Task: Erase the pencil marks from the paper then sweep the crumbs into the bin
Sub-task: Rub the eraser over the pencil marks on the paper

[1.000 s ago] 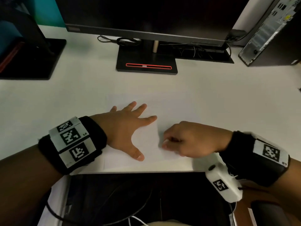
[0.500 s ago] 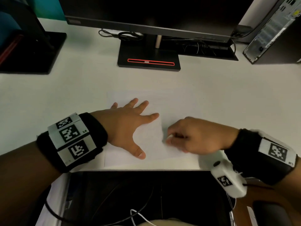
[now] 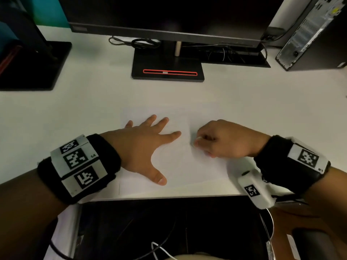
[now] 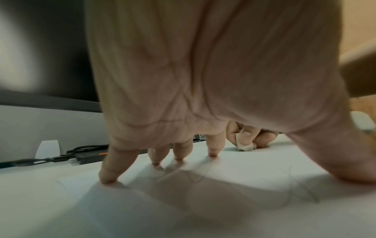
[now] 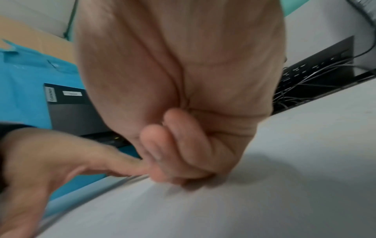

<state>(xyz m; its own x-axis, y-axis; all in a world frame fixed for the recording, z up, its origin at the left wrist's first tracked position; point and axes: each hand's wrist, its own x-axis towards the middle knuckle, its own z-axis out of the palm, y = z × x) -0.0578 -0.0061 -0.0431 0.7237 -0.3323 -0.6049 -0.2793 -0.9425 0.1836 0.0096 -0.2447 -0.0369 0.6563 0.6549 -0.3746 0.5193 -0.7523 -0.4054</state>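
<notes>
A white sheet of paper [image 3: 180,166] lies near the front edge of the white desk [image 3: 75,113]. My left hand [image 3: 146,145] lies flat on it with fingers spread, fingertips [image 4: 107,178] pressing the sheet down. Faint pencil lines [image 4: 195,177] run across the paper under that hand. My right hand [image 3: 221,141] is curled and pinches a small white eraser [image 3: 197,141] against the paper, just right of the left index finger. The left wrist view shows the eraser [image 4: 245,145] touching the sheet. In the right wrist view the right hand's curled fingers [image 5: 183,153] hide it. No bin is in view.
A monitor stand [image 3: 167,66] with cables stands behind the paper. A second dark stand [image 3: 33,64] sits at the far left, and a computer tower [image 3: 311,34] at the far right. Below the desk edge there is a dark gap with loose cables [image 3: 161,250].
The right hand with the eraser has slid slightly away from me across the paper. The left hand has stayed flat in place.
</notes>
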